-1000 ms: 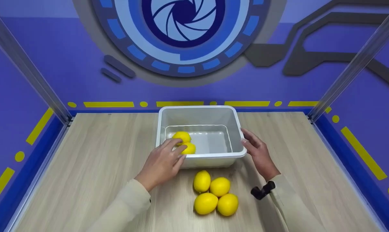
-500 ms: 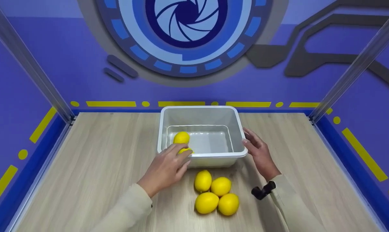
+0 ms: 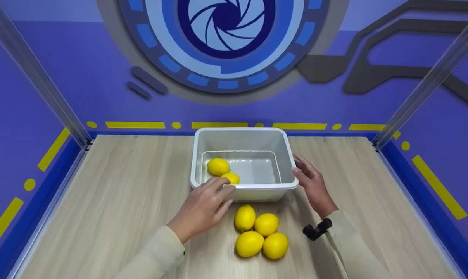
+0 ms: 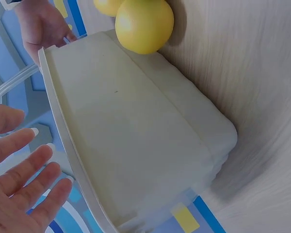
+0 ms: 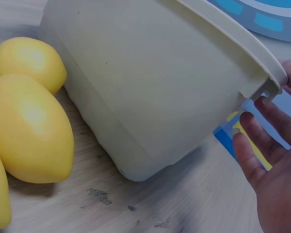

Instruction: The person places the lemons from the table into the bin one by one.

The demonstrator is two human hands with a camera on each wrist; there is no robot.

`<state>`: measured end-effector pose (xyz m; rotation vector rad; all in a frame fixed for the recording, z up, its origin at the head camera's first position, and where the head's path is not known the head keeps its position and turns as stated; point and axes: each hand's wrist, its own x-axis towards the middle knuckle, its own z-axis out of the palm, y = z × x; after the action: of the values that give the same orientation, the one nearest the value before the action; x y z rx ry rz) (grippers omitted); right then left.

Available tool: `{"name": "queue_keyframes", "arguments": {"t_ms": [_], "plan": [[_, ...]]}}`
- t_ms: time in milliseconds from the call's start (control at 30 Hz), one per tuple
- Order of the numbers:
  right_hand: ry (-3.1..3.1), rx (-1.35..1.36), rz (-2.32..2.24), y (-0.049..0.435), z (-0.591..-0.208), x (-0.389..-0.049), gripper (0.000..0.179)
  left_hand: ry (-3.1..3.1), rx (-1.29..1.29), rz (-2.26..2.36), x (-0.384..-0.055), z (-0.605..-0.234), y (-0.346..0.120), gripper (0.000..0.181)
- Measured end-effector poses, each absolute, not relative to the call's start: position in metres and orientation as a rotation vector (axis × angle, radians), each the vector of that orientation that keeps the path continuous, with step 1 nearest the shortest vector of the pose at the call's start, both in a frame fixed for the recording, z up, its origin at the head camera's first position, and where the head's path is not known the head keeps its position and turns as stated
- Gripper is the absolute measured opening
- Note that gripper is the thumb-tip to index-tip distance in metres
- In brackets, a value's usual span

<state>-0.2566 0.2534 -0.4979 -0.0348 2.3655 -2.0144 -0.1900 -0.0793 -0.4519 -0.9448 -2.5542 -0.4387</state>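
The far lemon (image 3: 218, 166) and the near lemon (image 3: 231, 178) lie in the left half of the white tub (image 3: 265, 195), side by side and touching or nearly so, the near one partly hidden by fingers and rim. Each looks firm, fairly light and smooth enough to roll (real fruit or imitation, I cannot tell), so take it across the fat middle, fingers and thumb on opposite sides, rather than by a pointed end. The left grip (image 3: 203, 207) is released, its fingers loosely spread at the near rim; whether a fingertip brushes the near lemon is unclear. The tub seems thin, light plastic that could slide or flex when pushed, and its lip is the stiffest place to hold; there the right grip (image 3: 313, 186) pinches lightly, thumb on the right rim, fingers outside. In front of the tub, four lemons (image 3: 249, 244) sit clustered on the bench (image 3: 140, 193), liable to roll if nudged, best lifted from the outer sides, with the blue-purple backdrop (image 3: 82, 77) behind everything
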Motion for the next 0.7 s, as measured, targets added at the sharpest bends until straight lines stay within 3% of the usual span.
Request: {"name": "queue_keyframes", "arguments": {"t_ms": [700], "plan": [[2.355, -0.040, -2.018, 0.254, -0.497, -0.256, 0.055, -2.526, -1.017, -0.445, -0.179, -0.455, -0.073, 0.030]]}}
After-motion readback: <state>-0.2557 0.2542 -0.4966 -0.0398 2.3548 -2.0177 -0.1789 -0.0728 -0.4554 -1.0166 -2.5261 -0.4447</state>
